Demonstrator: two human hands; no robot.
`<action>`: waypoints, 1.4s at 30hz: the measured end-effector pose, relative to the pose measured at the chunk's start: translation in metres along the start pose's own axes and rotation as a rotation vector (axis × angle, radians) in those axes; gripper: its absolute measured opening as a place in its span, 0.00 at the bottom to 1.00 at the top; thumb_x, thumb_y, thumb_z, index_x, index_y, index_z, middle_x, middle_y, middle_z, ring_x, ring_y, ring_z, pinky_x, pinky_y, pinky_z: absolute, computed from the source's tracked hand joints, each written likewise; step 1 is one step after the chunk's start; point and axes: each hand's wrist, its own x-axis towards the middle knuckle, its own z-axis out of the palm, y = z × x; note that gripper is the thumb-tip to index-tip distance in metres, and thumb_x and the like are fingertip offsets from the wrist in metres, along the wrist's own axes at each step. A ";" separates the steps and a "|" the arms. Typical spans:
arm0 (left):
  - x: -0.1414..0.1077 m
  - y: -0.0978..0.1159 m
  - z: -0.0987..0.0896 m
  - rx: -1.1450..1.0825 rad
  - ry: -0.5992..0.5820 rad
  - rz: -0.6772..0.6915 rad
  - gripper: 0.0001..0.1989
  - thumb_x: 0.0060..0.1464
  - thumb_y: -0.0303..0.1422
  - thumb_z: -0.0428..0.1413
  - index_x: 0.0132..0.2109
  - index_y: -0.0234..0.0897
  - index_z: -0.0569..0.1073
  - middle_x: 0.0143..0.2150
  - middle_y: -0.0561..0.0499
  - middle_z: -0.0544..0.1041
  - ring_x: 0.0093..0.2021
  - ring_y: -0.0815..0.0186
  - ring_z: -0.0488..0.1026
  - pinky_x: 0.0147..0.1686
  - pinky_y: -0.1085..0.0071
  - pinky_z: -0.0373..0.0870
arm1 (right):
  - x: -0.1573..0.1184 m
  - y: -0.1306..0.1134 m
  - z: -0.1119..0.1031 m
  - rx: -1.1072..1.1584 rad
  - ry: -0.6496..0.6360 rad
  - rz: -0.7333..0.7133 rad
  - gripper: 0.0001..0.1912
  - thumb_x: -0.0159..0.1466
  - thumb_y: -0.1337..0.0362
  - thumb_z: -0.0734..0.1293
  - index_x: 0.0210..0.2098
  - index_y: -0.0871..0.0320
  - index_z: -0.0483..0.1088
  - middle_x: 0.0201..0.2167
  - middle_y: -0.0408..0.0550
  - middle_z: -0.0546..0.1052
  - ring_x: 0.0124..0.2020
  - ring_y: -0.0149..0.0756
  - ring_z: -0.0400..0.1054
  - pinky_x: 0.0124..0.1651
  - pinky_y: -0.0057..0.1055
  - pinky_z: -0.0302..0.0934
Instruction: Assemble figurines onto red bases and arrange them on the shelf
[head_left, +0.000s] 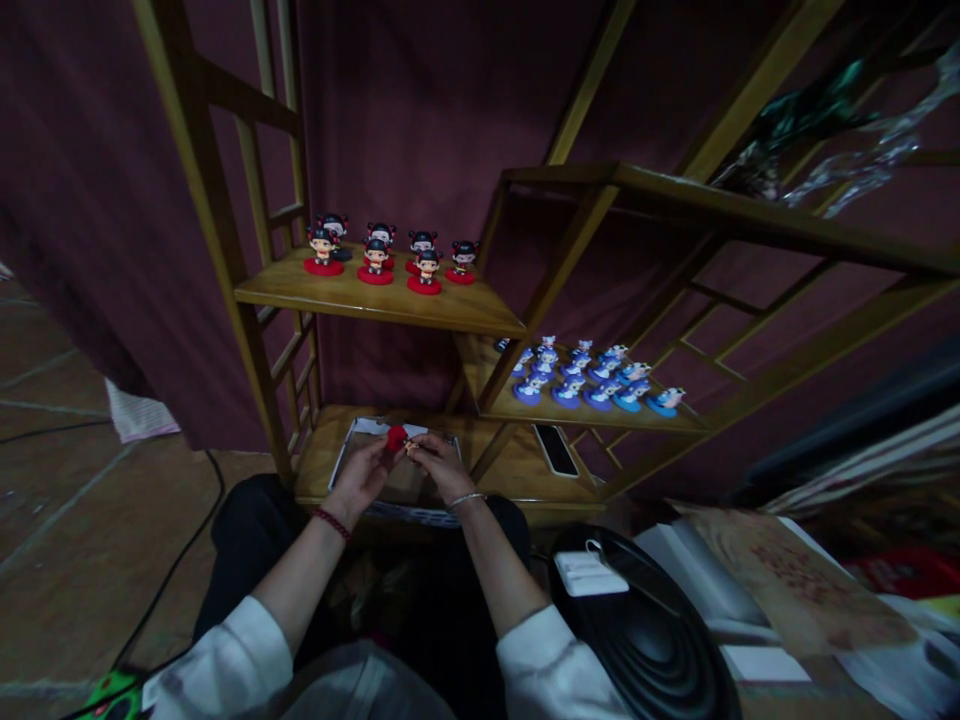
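My left hand (365,472) is closed on a round red base (396,436), held over an open shallow box (352,440) on the low shelf. Close against it, my right hand (441,464) pinches a small figurine (410,446) with dark and skin-toned parts. The base and the figurine are side by side; whether they are joined I cannot tell. On the shelf above, several black-haired figurines (376,258) stand upright, most of them on red round bases.
To the right, several blue and purple figurines (572,388) stand on a middle shelf. A phone (556,450) lies on the low shelf. Beside my right leg is a black round stool (652,640) with a white case (590,572) on it. A cable (180,555) crosses the floor at left.
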 end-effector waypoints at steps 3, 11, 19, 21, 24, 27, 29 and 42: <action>-0.007 0.003 0.004 -0.020 -0.044 0.039 0.06 0.50 0.20 0.53 0.31 0.32 0.73 0.33 0.50 0.78 0.37 0.68 0.74 0.46 0.67 0.69 | -0.006 -0.008 -0.001 0.100 -0.017 -0.002 0.11 0.47 0.61 0.69 0.30 0.59 0.71 0.23 0.41 0.73 0.24 0.27 0.65 0.23 0.22 0.51; -0.024 0.012 0.011 0.014 -0.215 0.157 0.14 0.45 0.25 0.61 0.42 0.31 0.74 0.40 0.45 0.78 0.42 0.66 0.74 0.50 0.68 0.65 | -0.015 -0.021 0.001 0.279 -0.054 -0.018 0.17 0.46 0.58 0.72 0.34 0.59 0.74 0.29 0.45 0.76 0.27 0.28 0.68 0.27 0.24 0.56; -0.041 0.023 0.024 -0.012 -0.187 0.198 0.13 0.42 0.26 0.63 0.40 0.33 0.76 0.39 0.48 0.79 0.41 0.68 0.74 0.50 0.70 0.64 | -0.023 -0.032 0.010 0.243 -0.078 -0.089 0.18 0.49 0.56 0.71 0.38 0.57 0.74 0.32 0.45 0.77 0.31 0.30 0.68 0.34 0.27 0.61; -0.047 0.027 0.028 -0.004 -0.185 0.214 0.14 0.42 0.26 0.63 0.40 0.33 0.76 0.39 0.48 0.78 0.40 0.68 0.74 0.50 0.70 0.64 | -0.027 -0.039 0.012 0.216 -0.072 -0.104 0.19 0.49 0.56 0.71 0.39 0.58 0.74 0.30 0.43 0.76 0.30 0.29 0.68 0.34 0.27 0.60; -0.054 0.031 0.033 0.016 -0.184 0.245 0.14 0.41 0.27 0.64 0.40 0.33 0.76 0.39 0.48 0.78 0.40 0.68 0.73 0.49 0.71 0.65 | -0.033 -0.050 0.015 0.197 -0.051 -0.121 0.19 0.48 0.57 0.72 0.39 0.58 0.73 0.29 0.42 0.76 0.29 0.29 0.67 0.35 0.27 0.61; -0.061 0.034 0.038 0.035 -0.192 0.270 0.14 0.42 0.28 0.63 0.40 0.33 0.76 0.39 0.48 0.78 0.40 0.68 0.73 0.47 0.72 0.65 | -0.037 -0.057 0.016 0.159 -0.030 -0.137 0.19 0.48 0.58 0.72 0.38 0.57 0.73 0.28 0.42 0.75 0.29 0.29 0.67 0.34 0.27 0.61; -0.065 0.035 0.041 0.053 -0.203 0.285 0.14 0.43 0.28 0.63 0.41 0.34 0.76 0.41 0.48 0.78 0.41 0.68 0.73 0.47 0.72 0.65 | -0.038 -0.061 0.017 0.133 -0.013 -0.165 0.18 0.49 0.58 0.71 0.38 0.57 0.73 0.29 0.42 0.75 0.29 0.30 0.67 0.34 0.27 0.61; -0.082 0.043 0.058 0.085 -0.212 0.355 0.13 0.43 0.29 0.63 0.39 0.34 0.77 0.41 0.48 0.78 0.42 0.67 0.73 0.48 0.72 0.64 | -0.048 -0.077 0.017 0.041 0.028 -0.328 0.16 0.52 0.61 0.69 0.40 0.56 0.71 0.34 0.43 0.76 0.34 0.31 0.68 0.40 0.29 0.62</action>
